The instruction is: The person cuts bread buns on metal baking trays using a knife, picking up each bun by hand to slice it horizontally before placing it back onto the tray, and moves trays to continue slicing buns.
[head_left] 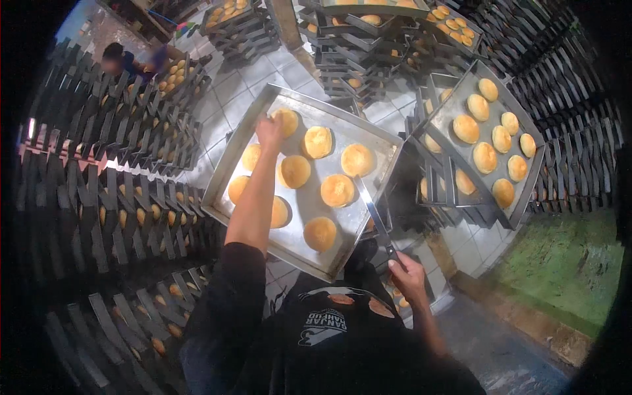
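A metal baking tray (342, 260) with several round golden buns lies tilted in front of me. My left hand (268, 130) reaches across it to the far left corner, its fingers closed on the side of a bun (286, 123); the fingertips are partly hidden. My right hand (409, 275), near the tray's right edge, is wrapped round the dark handle of a long knife (374, 212). The blade points up over the tray rim, its tip close to another bun (357, 160).
To the right a stack of trays holds more buns, the top tray (525, 194) tilted. Tall stacks of trays (131, 217) line the left side, and others stand at the far end. Another person (131, 64) is at the far left. White tiles (253, 72) cover the floor.
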Tool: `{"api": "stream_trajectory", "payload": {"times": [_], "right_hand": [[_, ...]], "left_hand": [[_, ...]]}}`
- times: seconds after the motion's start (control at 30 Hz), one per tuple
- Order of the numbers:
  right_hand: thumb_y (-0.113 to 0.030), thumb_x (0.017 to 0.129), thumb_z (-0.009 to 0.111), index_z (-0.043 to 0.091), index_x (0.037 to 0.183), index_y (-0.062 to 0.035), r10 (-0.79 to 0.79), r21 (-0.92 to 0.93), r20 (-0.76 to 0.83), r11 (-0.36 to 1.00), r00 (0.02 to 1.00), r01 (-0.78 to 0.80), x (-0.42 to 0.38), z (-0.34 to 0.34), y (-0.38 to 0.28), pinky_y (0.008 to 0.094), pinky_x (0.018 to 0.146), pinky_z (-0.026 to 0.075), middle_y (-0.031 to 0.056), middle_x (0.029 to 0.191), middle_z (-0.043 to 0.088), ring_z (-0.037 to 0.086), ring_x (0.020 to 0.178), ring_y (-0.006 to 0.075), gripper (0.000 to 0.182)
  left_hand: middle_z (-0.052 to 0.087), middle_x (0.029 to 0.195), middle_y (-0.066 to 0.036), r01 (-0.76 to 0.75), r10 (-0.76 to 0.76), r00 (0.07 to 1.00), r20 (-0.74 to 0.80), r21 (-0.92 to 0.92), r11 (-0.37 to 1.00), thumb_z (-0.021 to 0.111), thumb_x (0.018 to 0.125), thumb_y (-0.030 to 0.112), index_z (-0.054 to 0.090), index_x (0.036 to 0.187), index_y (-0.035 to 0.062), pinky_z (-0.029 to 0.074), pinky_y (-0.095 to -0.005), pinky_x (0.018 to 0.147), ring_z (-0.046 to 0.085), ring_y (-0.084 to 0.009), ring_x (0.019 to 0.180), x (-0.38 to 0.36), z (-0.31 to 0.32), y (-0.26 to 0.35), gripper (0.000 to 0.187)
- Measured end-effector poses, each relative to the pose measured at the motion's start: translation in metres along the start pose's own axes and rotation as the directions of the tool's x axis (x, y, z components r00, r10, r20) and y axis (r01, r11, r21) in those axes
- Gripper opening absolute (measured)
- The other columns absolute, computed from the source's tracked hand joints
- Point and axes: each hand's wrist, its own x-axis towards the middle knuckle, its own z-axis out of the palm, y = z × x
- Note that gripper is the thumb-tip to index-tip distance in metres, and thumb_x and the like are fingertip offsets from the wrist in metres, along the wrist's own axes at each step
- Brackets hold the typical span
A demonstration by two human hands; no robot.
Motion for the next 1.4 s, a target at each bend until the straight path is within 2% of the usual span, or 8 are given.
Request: {"api": "stream_trajectory", "payload": {"times": [0.07,0.17,0.33,0.53,0.67,1.13,1.2,1.4], "right_hand": [[-0.020,0.099,0.064,0.066,0.129,0.0001,-0.003,-0.022,-0.005,1.000,1.000,0.003,0.001,0.002,-0.008,0.0214,0.057,0.038,-0.0050,0.080,0.059,0.048,0.065,0.0037,0.036],[-0.021,0.099,0.066,0.063,0.135,0.0007,-0.048,-0.045,-0.012,0.998,0.999,0.048,0.003,0.004,-0.008,0.0220,0.059,0.043,-0.0032,0.083,0.065,0.053,0.069,0.0049,0.042],[-0.020,0.099,0.066,0.063,0.138,-0.0019,-0.033,-0.058,-0.030,0.998,0.999,0.031,0.017,0.021,-0.034,0.0232,0.053,0.043,-0.0013,0.080,0.065,0.052,0.063,0.0046,0.043],[-0.016,0.099,0.065,0.064,0.136,-0.0024,-0.301,-0.112,-0.055,0.949,0.952,0.293,0.051,0.062,-0.079,0.0202,0.050,0.039,-0.0018,0.076,0.065,0.050,0.059,0.0015,0.039],[-0.016,0.099,0.065,0.062,0.136,0.0013,-0.514,-0.227,0.009,0.834,0.858,0.502,0.055,0.080,-0.083,0.0248,0.064,0.050,0.0035,0.085,0.070,0.062,0.074,0.0071,0.041],[-0.015,0.099,0.067,0.063,0.132,0.0047,-0.594,-0.311,0.066,0.751,0.802,0.582,0.012,0.077,-0.080,0.0280,0.069,0.053,0.0089,0.091,0.072,0.065,0.079,0.0101,0.039],[-0.023,0.097,0.067,0.065,0.128,0.0039,-0.596,-0.311,0.044,0.754,0.802,0.578,0.015,0.075,-0.095,0.0390,0.072,0.055,0.0260,0.092,0.072,0.073,0.080,0.0326,0.041],[-0.022,0.097,0.067,0.064,0.129,0.0035,-0.544,-0.300,0.101,0.781,0.833,0.547,-0.003,0.067,-0.099,0.0363,0.073,0.054,0.0239,0.090,0.071,0.070,0.078,0.0215,0.041]], "left_hand": [[0.064,0.122,-0.027,0.395,-0.309,0.901,0.305,-0.281,0.874,0.078,0.085,0.042,0.058,0.133,-0.0056,0.057,-0.0445,0.085,0.070,-0.0377,0.098,-0.002,-0.015,0.030,0.071],[0.066,0.116,-0.023,0.167,-0.158,0.900,0.407,0.012,0.986,0.086,0.078,0.038,0.055,0.134,-0.0048,0.059,-0.0425,0.074,0.072,-0.0317,0.090,0.013,-0.009,0.010,0.077],[0.067,0.114,-0.018,0.197,-0.076,0.901,0.427,-0.249,0.948,0.090,0.075,0.028,0.053,0.130,-0.0028,0.059,-0.0372,0.076,0.070,-0.0227,0.095,-0.027,-0.026,0.031,0.074],[0.067,0.122,-0.010,0.633,0.082,0.765,0.639,-0.769,0.084,0.075,0.092,0.043,0.055,0.134,0.0039,0.056,-0.0423,0.094,0.066,-0.0223,0.113,-0.061,-0.068,0.048,0.061],[0.073,0.113,-0.005,0.629,-0.074,0.760,0.645,-0.760,-0.164,0.070,0.094,0.053,0.065,0.121,0.0121,0.058,-0.0400,0.090,0.071,-0.0218,0.103,-0.096,-0.103,0.073,0.049],[0.073,0.105,-0.005,0.676,-0.005,0.734,0.679,-0.732,-0.086,0.071,0.094,0.039,0.066,0.114,0.0121,0.060,-0.0412,0.085,0.072,-0.0214,0.095,-0.146,-0.147,0.102,0.034],[0.073,0.105,-0.004,0.703,-0.001,0.711,0.703,-0.711,0.003,0.072,0.094,0.041,0.067,0.113,0.0130,0.059,-0.0408,0.087,0.072,-0.0209,0.094,-0.158,-0.143,0.108,0.035],[0.072,0.105,-0.005,0.681,0.022,0.732,0.681,-0.730,-0.059,0.070,0.095,0.039,0.065,0.114,0.0123,0.060,-0.0401,0.085,0.072,-0.0214,0.094,-0.150,-0.149,0.102,0.034]]}}
